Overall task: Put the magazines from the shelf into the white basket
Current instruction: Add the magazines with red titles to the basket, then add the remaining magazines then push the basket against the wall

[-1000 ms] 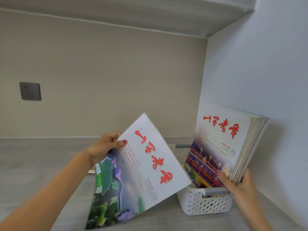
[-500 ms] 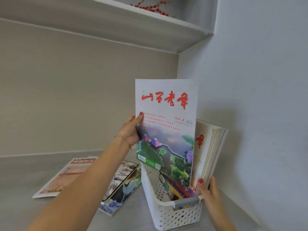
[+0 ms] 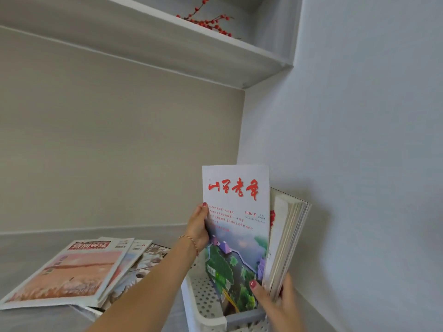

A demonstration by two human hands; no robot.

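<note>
My left hand [image 3: 197,227] grips the left edge of a white magazine [image 3: 236,226] with red lettering and a green garden picture, held upright with its lower end inside the white perforated basket [image 3: 203,305]. Right behind it a stack of similar magazines [image 3: 286,238] stands in the basket, leaning toward the right wall. My right hand [image 3: 275,300] holds that stack by its lower edge, thumb in front. Left of the basket, a pile of magazines [image 3: 72,271] lies flat on the shelf surface, the top one with a pinkish cover.
The basket stands in the corner against the white right wall [image 3: 359,164]. An upper shelf [image 3: 167,44] runs overhead with a red berry branch [image 3: 208,20] on it. The grey shelf surface [image 3: 28,245] stretches to the left.
My left hand swung the magazine from tilted over the shelf to upright and lowered it into the basket in front of the stack. My right hand kept holding the stack.
</note>
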